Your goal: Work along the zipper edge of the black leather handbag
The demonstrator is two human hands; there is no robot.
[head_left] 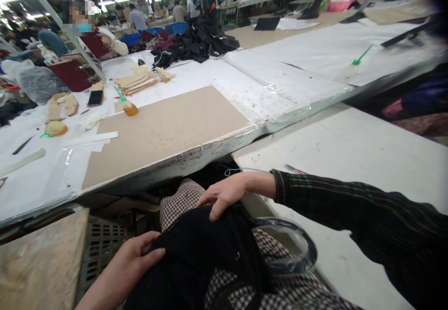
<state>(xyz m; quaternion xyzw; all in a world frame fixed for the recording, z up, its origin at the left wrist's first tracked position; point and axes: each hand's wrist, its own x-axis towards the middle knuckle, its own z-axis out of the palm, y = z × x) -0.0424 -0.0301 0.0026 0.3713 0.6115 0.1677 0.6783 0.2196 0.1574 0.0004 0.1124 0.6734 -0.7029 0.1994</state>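
A black bag (196,240) lies across my lap, over a checked cloth (182,198). A small gold-coloured mark shows on its side. From its right side a curved black handle (310,249) sticks out, partly wrapped in clear plastic. My left hand (140,256) holds the bag's left edge, thumb on top, its other fingers partly hidden. At the upper edge my right hand (227,193) grips it, thumb on the near face and fingers curled over the far side.
A long worktable (168,123) runs ahead, with glue bottles (130,108), tan strips (136,84), a phone (95,98) and a dark fabric pile (199,42). A white side table (350,161) stands right. Below left are a plastic basket (105,240) and a stained board (38,258). People work beyond.
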